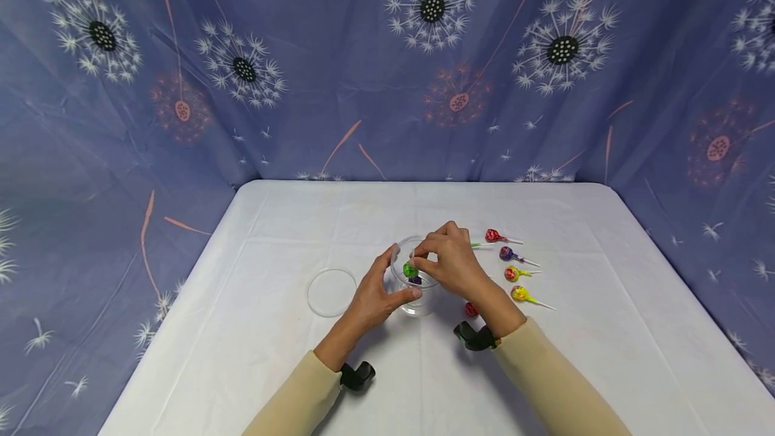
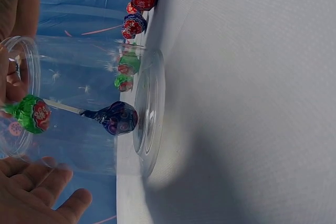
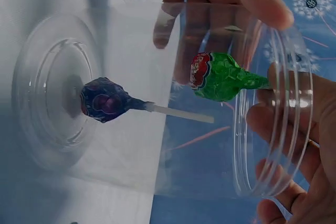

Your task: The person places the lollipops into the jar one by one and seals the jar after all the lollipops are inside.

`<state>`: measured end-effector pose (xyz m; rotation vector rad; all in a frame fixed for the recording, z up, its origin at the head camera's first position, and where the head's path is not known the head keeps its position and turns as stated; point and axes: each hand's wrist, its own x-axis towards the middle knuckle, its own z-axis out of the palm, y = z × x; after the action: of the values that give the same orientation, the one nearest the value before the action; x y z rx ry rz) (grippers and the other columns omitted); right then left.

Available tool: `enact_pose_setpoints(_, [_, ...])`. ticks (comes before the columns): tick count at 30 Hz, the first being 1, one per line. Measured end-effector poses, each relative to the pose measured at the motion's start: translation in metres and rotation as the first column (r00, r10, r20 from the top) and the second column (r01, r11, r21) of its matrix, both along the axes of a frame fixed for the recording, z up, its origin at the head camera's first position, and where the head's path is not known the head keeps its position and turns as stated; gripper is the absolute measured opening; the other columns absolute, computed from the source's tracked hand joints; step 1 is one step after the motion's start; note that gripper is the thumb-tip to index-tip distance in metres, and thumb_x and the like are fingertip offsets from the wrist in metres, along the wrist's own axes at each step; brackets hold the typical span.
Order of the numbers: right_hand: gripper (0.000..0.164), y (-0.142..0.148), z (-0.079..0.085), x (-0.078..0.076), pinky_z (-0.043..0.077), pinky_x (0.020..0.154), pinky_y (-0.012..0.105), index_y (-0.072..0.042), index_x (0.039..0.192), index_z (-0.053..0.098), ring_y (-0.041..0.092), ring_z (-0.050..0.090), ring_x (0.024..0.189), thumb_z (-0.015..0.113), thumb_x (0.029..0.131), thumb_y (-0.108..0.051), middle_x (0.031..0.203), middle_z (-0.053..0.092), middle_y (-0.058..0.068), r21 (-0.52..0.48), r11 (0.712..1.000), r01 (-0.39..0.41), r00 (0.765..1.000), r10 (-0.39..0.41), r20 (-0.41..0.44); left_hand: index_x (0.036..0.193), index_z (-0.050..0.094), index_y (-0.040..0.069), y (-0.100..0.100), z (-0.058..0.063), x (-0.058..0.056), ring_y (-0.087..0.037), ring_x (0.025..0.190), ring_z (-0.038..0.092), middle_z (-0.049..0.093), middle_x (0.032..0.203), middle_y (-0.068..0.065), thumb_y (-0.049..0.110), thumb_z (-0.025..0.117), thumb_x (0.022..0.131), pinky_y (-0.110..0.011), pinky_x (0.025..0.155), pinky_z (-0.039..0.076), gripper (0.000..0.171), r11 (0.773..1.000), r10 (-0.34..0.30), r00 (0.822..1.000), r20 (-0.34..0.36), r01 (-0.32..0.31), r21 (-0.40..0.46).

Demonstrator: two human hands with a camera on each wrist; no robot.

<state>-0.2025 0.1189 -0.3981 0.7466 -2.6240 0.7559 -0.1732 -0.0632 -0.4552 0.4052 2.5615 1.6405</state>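
A clear plastic jar (image 1: 418,305) stands upright on the table. My left hand (image 1: 375,298) grips it near the rim, with the thumb on the near side and the fingers along the left side. Thumb and fingertips of my right hand (image 1: 454,261) pinch a green-wrapped lollipop (image 3: 215,77) by its stick end, just inside the jar's mouth. Its candy head points down. Below it, a dark purple lollipop (image 3: 105,99) rests head down on the jar's bottom, its white stick leaning up. The two lollipops are apart.
Left of the jar lies a clear round lid (image 1: 309,295). On the right are a red lollipop (image 1: 493,235), a purple one (image 1: 507,253), a red-and-yellow one (image 1: 512,274) and a yellow one (image 1: 521,293). Another red lollipop (image 1: 471,309) is partly hidden by the right forearm.
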Motion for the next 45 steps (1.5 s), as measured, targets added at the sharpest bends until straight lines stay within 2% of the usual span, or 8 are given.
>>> enact_pose_setpoints(10, [0.009,-0.003,-0.004,0.001,0.032,0.087,0.042,-0.02,0.082,0.077,0.016,0.047,0.088,0.077,0.077,-0.027,0.078,0.07,-0.005,0.047,0.999,0.002,1.0,-0.003,0.021,0.15,0.023,0.026,0.001,0.001,0.0,-0.026,0.14,0.033,0.036,0.151,-0.005,0.051,0.075,0.075,-0.053,0.114,0.027,0.095,1.0,0.0,1.0,0.006,0.0,0.002])
enact_pose_setpoints(16, [0.012,-0.002,-0.003,0.001,0.032,0.087,0.041,-0.02,0.086,0.077,0.017,0.047,0.089,0.077,0.078,-0.029,0.078,0.069,-0.006,0.04,0.999,0.002,1.0,-0.003,0.025,0.15,0.024,0.022,0.002,0.002,0.001,-0.029,0.14,0.033,0.035,0.151,-0.008,0.048,0.075,0.076,-0.055,0.113,0.027,0.094,1.0,-0.002,1.0,-0.024,0.002,0.006])
enact_pose_setpoints(22, [0.017,0.012,0.0,0.006,0.034,0.083,0.039,-0.018,0.093,0.075,0.016,0.047,0.087,0.077,0.078,-0.025,0.081,0.066,-0.005,-0.052,0.999,-0.012,0.999,0.014,0.037,0.149,0.026,0.02,0.003,0.001,0.002,-0.03,0.14,0.034,0.037,0.15,-0.009,0.045,0.077,0.075,-0.056,0.112,0.028,0.093,1.0,0.009,0.999,-0.034,-0.009,0.002])
enact_pose_setpoints(26, [0.021,0.034,0.003,0.012,0.04,0.075,0.032,-0.016,0.098,0.073,0.015,0.048,0.086,0.077,0.078,-0.022,0.086,0.065,-0.004,-0.139,0.99,-0.005,0.999,0.009,0.034,0.149,0.026,0.02,0.004,0.0,0.002,-0.029,0.141,0.032,0.037,0.15,-0.008,0.047,0.077,0.074,-0.055,0.113,0.026,0.094,1.0,0.014,1.0,-0.024,-0.014,-0.002])
enact_pose_setpoints(30, [0.025,0.058,0.006,0.018,0.044,0.066,0.028,-0.018,0.102,0.071,0.015,0.054,0.091,0.076,0.079,-0.023,0.094,0.066,-0.002,-0.162,0.985,0.057,0.996,-0.045,0.075,0.149,0.027,0.02,0.004,0.0,0.001,-0.029,0.141,0.031,0.037,0.15,-0.008,0.046,0.077,0.074,-0.055,0.114,0.025,0.094,1.0,0.024,1.0,-0.02,-0.024,-0.011])
enact_pose_setpoints(35, [0.026,0.088,-0.001,0.025,0.05,0.072,0.034,-0.017,0.104,0.069,0.017,0.059,0.09,0.076,0.08,-0.02,0.096,0.065,-0.001,-0.147,0.977,0.154,0.985,-0.14,0.101,0.149,0.028,0.02,0.004,0.0,0.001,-0.03,0.141,0.031,0.038,0.15,-0.008,0.044,0.078,0.074,-0.054,0.114,0.025,0.093,0.999,0.028,0.999,-0.025,-0.029,-0.017])
enact_pose_setpoints(37, [0.025,0.101,-0.006,0.028,0.05,0.073,0.031,-0.015,0.105,0.069,0.015,0.057,0.087,0.075,0.081,-0.02,0.094,0.064,0.0,-0.135,0.972,0.192,0.978,-0.179,0.107,0.149,0.028,0.021,0.004,0.0,0.001,-0.03,0.142,0.031,0.038,0.15,-0.008,0.044,0.078,0.074,-0.054,0.114,0.025,0.093,0.999,0.028,0.999,-0.02,-0.029,-0.017])
enact_pose_setpoints(45, [0.032,0.144,-0.029,0.038,0.04,0.061,0.023,-0.012,0.11,0.068,0.016,0.053,0.082,0.07,0.085,-0.031,0.094,0.065,0.003,-0.042,0.936,0.349,0.914,-0.33,0.236,0.149,0.027,0.021,0.005,0.001,0.002,-0.03,0.142,0.03,0.038,0.15,-0.008,0.044,0.078,0.074,-0.055,0.115,0.024,0.093,0.999,0.035,0.999,-0.008,-0.035,-0.019])
